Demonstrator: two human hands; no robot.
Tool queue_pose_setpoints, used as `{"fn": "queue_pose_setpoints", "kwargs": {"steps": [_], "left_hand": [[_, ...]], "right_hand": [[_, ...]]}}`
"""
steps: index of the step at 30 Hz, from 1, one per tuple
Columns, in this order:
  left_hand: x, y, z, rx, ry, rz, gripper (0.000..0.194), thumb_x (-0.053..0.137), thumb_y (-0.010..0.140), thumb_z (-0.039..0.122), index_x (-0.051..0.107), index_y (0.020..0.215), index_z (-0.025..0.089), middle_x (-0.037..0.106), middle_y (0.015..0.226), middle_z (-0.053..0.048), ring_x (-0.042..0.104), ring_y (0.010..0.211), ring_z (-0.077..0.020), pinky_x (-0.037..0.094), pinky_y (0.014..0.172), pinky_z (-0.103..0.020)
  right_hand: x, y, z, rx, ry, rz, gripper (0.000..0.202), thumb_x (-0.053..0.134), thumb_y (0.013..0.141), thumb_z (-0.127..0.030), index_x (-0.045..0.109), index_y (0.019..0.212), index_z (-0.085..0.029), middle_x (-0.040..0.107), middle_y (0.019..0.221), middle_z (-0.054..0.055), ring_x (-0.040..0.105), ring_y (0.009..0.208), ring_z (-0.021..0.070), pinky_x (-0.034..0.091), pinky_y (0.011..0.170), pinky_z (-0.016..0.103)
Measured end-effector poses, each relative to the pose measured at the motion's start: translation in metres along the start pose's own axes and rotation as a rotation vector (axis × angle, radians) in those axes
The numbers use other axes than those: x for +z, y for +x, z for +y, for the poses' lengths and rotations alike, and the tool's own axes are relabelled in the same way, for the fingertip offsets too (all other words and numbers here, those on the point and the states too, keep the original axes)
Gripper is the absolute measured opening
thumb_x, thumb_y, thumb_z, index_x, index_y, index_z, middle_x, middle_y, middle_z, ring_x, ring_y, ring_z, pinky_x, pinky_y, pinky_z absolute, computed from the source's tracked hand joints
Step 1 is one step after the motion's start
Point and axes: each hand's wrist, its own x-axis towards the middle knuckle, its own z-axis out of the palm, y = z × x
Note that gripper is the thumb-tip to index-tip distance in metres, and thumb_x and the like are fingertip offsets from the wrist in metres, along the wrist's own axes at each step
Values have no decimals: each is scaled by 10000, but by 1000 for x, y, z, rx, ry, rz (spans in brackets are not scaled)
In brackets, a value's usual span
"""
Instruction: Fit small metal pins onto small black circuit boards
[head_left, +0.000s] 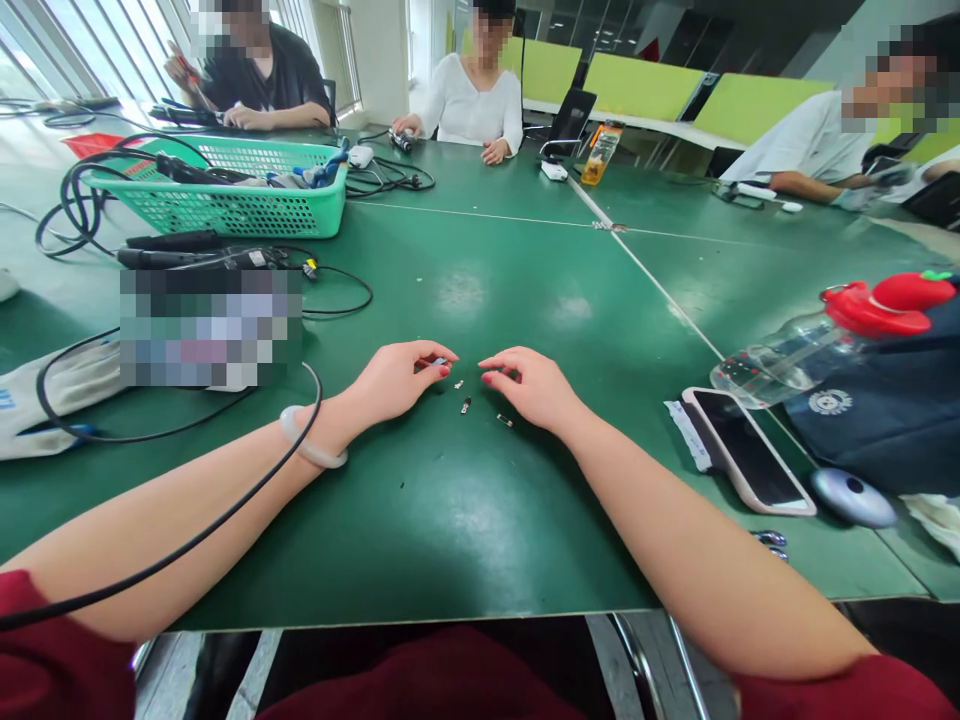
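Note:
Near the middle of the green table (420,540), my left hand (401,380) holds a small pale-blue object (441,362) between thumb and fingers; its shape is too small to make out. To its right, my right hand (529,385) hovers over the table with fingers curved and thumb a little apart, nothing visible between them. Between and just below the hands lie a tiny light metal piece (458,384), a small dark and silver piece (466,406) and another small metal piece (505,420). The hands do not touch each other.
A green basket (247,208) with cables and tools stands at the back left. A black cable (225,515) crosses over my left forearm. On the right are a phone (750,450), a mouse (853,497), a red-lidded bottle (795,350) and a dark bag (885,410). Several people sit around the table.

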Motion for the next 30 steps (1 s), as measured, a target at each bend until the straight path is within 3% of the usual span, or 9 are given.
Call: {"fn": "queue_pose_setpoints", "kwargs": {"steps": [3,7,10,13,18,23,30], "left_hand": [[6,-2,1,13,-171,-128,309,554,823,347,671,1069,202,722,959,-56,666,834,-177,528,798,-327],[9,-4,5,50,-291,-244,304,581,814,333,664,1068,187,722,963,-62,667,906,-183,509,879,-351],[7,-2,5,45,-285,-190,309,584,812,347,666,1058,179,722,961,-64,663,902,-189,507,870,-358],[5,2,1,26,-253,-102,318,564,825,366,666,1063,182,717,1013,-72,653,890,-186,512,812,-337],[2,2,0,-26,-221,-50,319,538,841,345,658,1087,182,731,974,-70,651,840,-171,508,790,-320],[3,0,3,-16,-188,-33,309,527,839,339,673,1063,184,734,920,-59,641,718,-148,521,760,-318],[8,0,1,70,-255,-105,374,637,753,303,664,1108,191,719,964,-50,654,811,-173,532,803,-331]], "right_hand": [[-8,3,8,154,30,129,248,514,874,-337,724,899,-207,697,912,53,624,858,184,472,814,348],[-6,3,7,187,155,56,277,491,888,-356,709,960,-201,719,959,52,641,906,190,471,864,366],[-2,0,-2,61,254,-95,249,498,886,-304,698,1008,-221,718,1002,35,643,935,166,469,896,348],[-3,-5,-10,3,286,-164,256,541,859,-269,678,1071,-226,710,991,29,644,848,145,496,823,319],[-1,-10,-13,-170,-6,-164,242,715,745,-240,712,988,-235,689,971,30,582,902,176,470,844,338],[14,-9,-16,-306,-193,-133,81,646,826,-239,722,806,-218,690,858,41,547,846,186,443,828,350],[12,-9,-20,-227,-69,46,92,610,846,-224,698,821,-235,677,866,19,575,853,170,441,810,321]]}}
